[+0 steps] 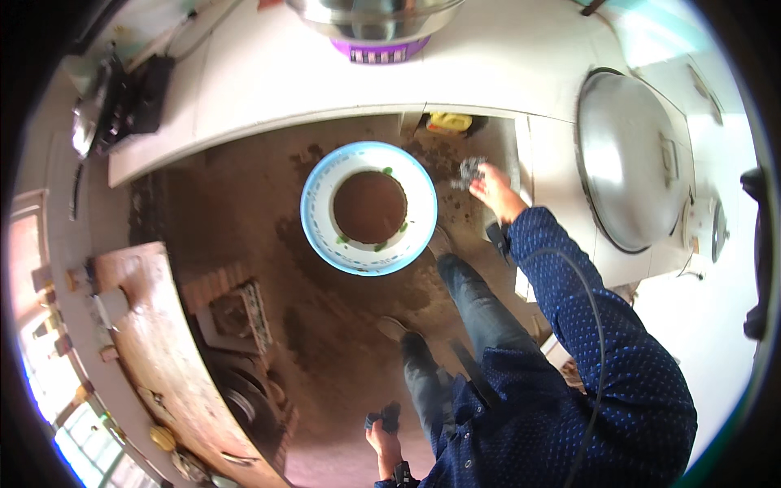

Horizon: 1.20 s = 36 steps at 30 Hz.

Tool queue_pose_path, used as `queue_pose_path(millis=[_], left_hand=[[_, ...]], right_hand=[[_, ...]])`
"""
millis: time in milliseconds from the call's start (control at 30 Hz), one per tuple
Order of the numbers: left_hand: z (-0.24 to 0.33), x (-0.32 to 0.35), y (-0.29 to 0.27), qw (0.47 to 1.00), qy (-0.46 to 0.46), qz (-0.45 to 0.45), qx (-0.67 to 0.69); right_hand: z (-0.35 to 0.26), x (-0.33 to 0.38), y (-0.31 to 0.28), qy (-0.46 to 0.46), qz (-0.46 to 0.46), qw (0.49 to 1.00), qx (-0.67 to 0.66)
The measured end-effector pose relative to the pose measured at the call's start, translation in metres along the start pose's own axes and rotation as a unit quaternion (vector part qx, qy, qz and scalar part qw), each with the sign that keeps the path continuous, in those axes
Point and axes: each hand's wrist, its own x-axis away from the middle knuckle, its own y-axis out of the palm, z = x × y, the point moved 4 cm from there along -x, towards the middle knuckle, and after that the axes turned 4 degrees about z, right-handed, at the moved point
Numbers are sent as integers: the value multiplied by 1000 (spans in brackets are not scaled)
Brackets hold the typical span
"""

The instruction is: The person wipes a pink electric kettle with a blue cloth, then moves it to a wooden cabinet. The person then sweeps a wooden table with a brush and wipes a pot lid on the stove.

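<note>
My right hand point(498, 193) reaches out beside the counter, its fingers closed on a grey, tangled scouring pad point(469, 173) that looks like steel wool. My left hand point(385, 450) hangs low near my left leg and grips a small dark, crumpled thing point(382, 417); its kind is not clear. Between the counters, a wide white basin point(320, 207) with a light blue rim holds murky brown water point(370, 207). Bits of green leaf cling to its inner wall. The right hand is to the right of the basin, apart from its rim.
A metal bowl stands on a purple-based scale point(381, 52) on the far counter point(268, 77). A large domed metal lid point(630, 159) covers part of the right counter. A yellow container point(449, 122) sits under the far counter. At left is a wooden board point(167, 342); the floor has wet patches.
</note>
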Motion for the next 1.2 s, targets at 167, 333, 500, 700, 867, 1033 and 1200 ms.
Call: queue_pose_path(millis=[167,333,500,700,867,1033,1200], left_hand=[[-24,20,72,997,12,-66,-41],[-52,9,107,996,12,-83,-33],[-74,15,120,997,-18,-77,-14],[-66,20,120,991,8,-129,18],[-46,33,106,980,38,-167,97],[-7,56,100,941,25,-273,200],[56,117,66,823,18,-480,302]], right_hand=[[-26,-131,15,10,34,999,-28],[-73,-211,40,18,140,989,-50],[-75,-220,36,16,130,991,2],[-12,-147,6,7,127,991,35],[35,-19,-4,7,101,990,99],[94,189,24,44,-195,930,307],[147,428,51,21,-531,752,390]])
